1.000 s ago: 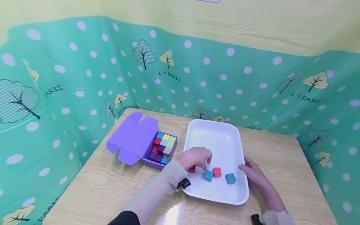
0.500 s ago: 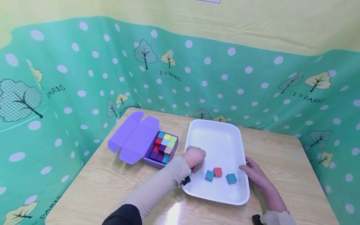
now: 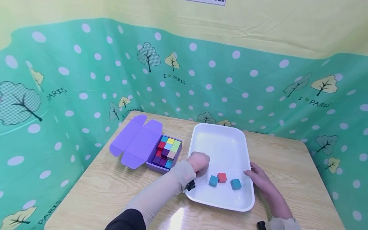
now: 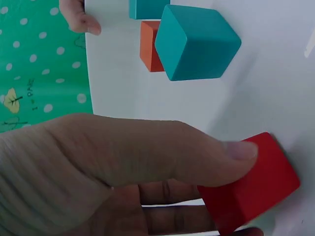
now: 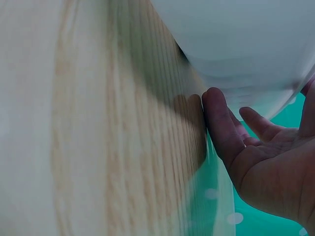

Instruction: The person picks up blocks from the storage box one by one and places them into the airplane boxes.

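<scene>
My left hand [image 3: 199, 162] reaches into the left side of a white plastic tray [image 3: 219, 143]. In the left wrist view its thumb and fingers pinch a red cube [image 4: 268, 179] close over the tray floor; the head view mostly hides that cube behind the hand. To its right lie a teal cube [image 3: 213, 181], an orange-red cube [image 3: 222, 177] beside it, and a second teal cube [image 3: 236, 184] farther right. My right hand [image 3: 261, 179] holds the tray's right rim, thumb over the edge and fingers along the outside wall [image 5: 246, 49].
Left of the tray, an open purple box [image 3: 155, 167] holds several coloured cubes [image 3: 168, 146], its lid [image 3: 138, 142] folded out leftward. Both stand on a wood-grain table [image 3: 115, 188]. A green patterned cloth [image 3: 224, 86] hangs behind the table.
My left hand has moved left from above the teal cube to the red cube at the tray's left side and taken hold of it. The right hand stays at the rim.
</scene>
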Demonstrator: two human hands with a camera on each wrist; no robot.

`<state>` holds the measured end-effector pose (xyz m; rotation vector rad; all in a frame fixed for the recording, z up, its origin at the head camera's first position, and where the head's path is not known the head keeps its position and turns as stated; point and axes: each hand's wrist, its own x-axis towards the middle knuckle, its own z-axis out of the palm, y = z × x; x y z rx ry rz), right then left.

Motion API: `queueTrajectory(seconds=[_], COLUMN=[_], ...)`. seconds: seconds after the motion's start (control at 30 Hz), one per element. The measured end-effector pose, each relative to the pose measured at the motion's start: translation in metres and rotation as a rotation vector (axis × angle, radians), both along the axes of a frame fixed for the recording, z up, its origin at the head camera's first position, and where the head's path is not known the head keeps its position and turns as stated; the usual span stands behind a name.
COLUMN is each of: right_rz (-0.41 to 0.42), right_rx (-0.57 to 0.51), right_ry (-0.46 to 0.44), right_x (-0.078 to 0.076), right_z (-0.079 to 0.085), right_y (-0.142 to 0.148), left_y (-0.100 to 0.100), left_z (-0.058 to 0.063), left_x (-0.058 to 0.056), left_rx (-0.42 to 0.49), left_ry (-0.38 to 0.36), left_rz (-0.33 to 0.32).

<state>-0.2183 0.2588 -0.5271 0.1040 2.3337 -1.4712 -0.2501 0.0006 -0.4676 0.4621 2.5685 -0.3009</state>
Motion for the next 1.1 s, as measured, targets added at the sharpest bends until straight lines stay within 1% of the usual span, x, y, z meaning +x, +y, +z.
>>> queueTrajectory(seconds=[0.07,0.17,0.23,0.37,0.5,0.6,0.7,0.83,0.9,1.0,1.1], right_rz=[0.0,-0.005,-0.004,0.003,0.006,0.004,-0.006,-0.008,0.0,-0.003,0.004], right_rx=[0.0,0.003,0.004,0.005,0.006,0.005,0.003,-0.013,-0.027,-0.042,-0.05], right_ry=[0.003,0.01,0.01,-0.006,-0.017,-0.019,-0.022,-0.018,-0.006,0.008,0.02], right_x=[0.0,0.0,0.0,0.0,-0.001,0.0,-0.001,0.002,0.003,0.004,0.003], right_z=[-0.001,-0.001,0.0,0.0,0.001,0.0,0.0,-0.001,-0.002,-0.003,-0.003], right_y=[0.0,0.0,0.0,-0.001,-0.002,-0.002,-0.002,-0.001,0.0,0.0,-0.001], left_y=[0.0,-0.002,-0.004,-0.012,-0.023,-0.032,-0.042,-0.061,-0.073,-0.097,-0.125], left_z=[0.001,0.003,0.003,0.006,0.012,0.018,0.028,0.042,0.048,0.056,0.06], left_x=[-0.002,-0.005,-0.007,-0.008,-0.007,-0.005,-0.005,-0.003,-0.002,0.0,0.003], left_rx=[0.055,0.16,0.233,0.365,0.469,0.537,0.612,0.707,0.752,0.819,0.875], left_ry=[-0.021,-0.08,-0.11,-0.144,-0.158,-0.153,-0.13,-0.104,-0.106,-0.1,-0.062], left_rz=[0.032,0.071,0.083,0.061,0.048,0.033,-0.016,-0.072,-0.073,-0.081,-0.088])
